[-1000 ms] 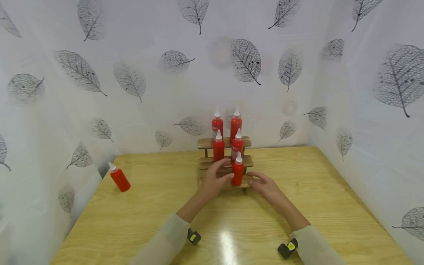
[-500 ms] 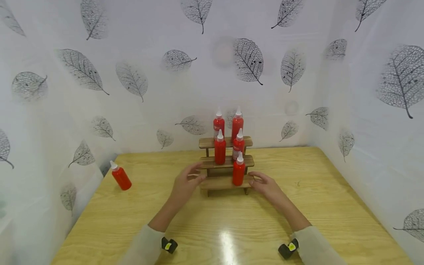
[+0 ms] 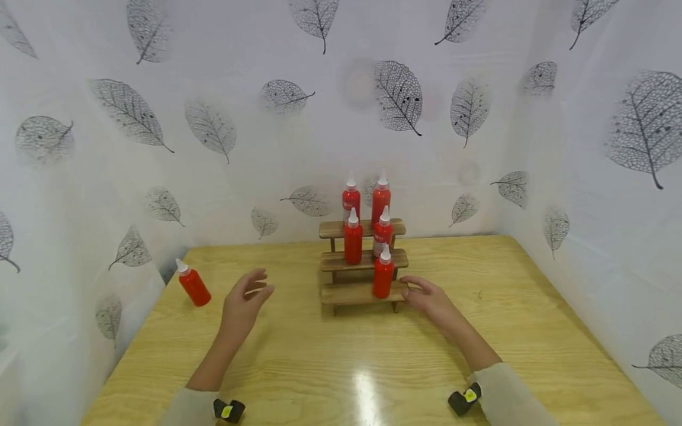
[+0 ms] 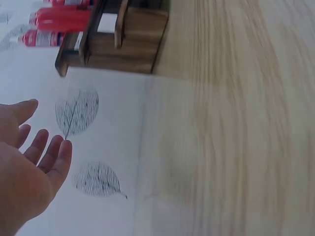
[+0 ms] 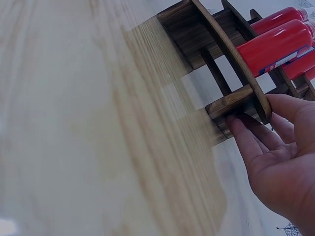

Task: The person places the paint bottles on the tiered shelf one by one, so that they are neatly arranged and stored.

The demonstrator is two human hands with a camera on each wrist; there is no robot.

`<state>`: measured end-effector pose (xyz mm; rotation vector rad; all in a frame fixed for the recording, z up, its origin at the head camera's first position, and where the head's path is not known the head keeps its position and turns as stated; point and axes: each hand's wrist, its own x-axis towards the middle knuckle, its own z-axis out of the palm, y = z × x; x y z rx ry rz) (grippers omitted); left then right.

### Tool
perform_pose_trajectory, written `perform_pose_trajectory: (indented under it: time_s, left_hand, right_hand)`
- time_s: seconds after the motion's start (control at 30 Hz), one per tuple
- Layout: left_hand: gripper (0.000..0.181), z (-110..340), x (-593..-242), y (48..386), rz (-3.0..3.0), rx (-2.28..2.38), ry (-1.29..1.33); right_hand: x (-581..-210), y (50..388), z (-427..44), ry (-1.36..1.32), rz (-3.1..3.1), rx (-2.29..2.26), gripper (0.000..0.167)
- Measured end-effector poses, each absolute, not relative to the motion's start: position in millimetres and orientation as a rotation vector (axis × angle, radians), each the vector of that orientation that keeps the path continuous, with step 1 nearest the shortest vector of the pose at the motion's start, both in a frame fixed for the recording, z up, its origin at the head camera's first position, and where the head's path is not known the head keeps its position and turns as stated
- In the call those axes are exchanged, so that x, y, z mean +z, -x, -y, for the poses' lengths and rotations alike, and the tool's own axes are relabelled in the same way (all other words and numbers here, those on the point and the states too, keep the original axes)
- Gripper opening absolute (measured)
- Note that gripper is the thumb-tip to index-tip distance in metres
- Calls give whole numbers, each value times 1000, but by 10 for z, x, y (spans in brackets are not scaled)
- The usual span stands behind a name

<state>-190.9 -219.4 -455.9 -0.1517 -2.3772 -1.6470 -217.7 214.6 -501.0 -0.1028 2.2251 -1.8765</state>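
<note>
A three-step wooden display rack (image 3: 348, 294) stands at the back of the table. Upright red squeeze bottles with white nozzle caps stand on it: two on top, two in the middle, and one bottle (image 3: 382, 279) at the right of the lowest step. My right hand (image 3: 434, 305) holds the right end of that lowest step; in the right wrist view its fingers (image 5: 246, 142) reach beneath the board. My left hand (image 3: 242, 305) hovers with bent, spread fingers and holds nothing. It is between the rack and a lone red bottle (image 3: 195, 287) at the left.
The pale wooden table (image 3: 298, 355) reaches back to a white curtain (image 3: 319, 136) with a grey leaf print, which also hangs along both sides. The lone bottle is close to the table's left edge.
My left hand has moved away from the bottle on the lowest step, leftward past the rack toward the lone bottle. The right hand has stayed at the rack's end.
</note>
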Motion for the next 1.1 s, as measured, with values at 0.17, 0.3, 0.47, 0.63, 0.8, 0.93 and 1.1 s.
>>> perform_pose_trajectory:
  time_s: [0.17,0.3,0.47,0.63,0.8,0.93,1.1]
  left_hand:
    - [50,2505,-4583,1847,2372,-1588,-14]
    - [50,2731,-4593,1825,2350,-1525,-145]
    - [51,2961,-4608,1825,2314,-1440,-282]
    - [50,3131,-4639,1856,2225,-1410,-393]
    - [50,3219,-4646,1901,2188,-1401,-462]
    - [53,3254,-4628,1960,2185,-1390,-509]
    - [58,3283,-4620,2055,2163,-1427,-570]
  right_hand:
    - [-5008,2181,-2151,81,-2204,-1897,53]
    - [-5003,2185,-2150,92,-2193,-1905,53]
    - [-4997,2187,-2147,78,-2186,-1899,53]
    - [-5008,2192,-2145,81,-2190,-1897,53]
    - [-5016,2188,-2138,91,-2204,-1889,53]
    - [-5004,2177,-2139,84,-2201,-1899,53]
    - [-5002,2174,-2150,75,-2184,-1905,53]
